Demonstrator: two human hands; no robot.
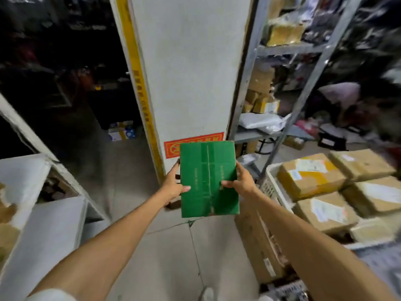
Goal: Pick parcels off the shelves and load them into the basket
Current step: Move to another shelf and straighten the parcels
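Green parcel (209, 179) in firm grip of left hand (173, 185) and right hand (240, 181); carry level to basket (271, 185), frame right.

Most fingers of left hand (173, 184) and right hand (241, 181) hidden behind green box (209, 179), its print too small to read, red sign (172, 148) partly covered, basket (269, 187) cut off at the right edge, parcel labels (312, 165) blurred, shelves (288, 48) motion-smeared

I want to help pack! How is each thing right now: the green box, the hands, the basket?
green box: closed, held up in the air
left hand: grips the box's left edge
right hand: grips the box's right edge
basket: loaded with taped brown parcels
shelves: hold more parcels
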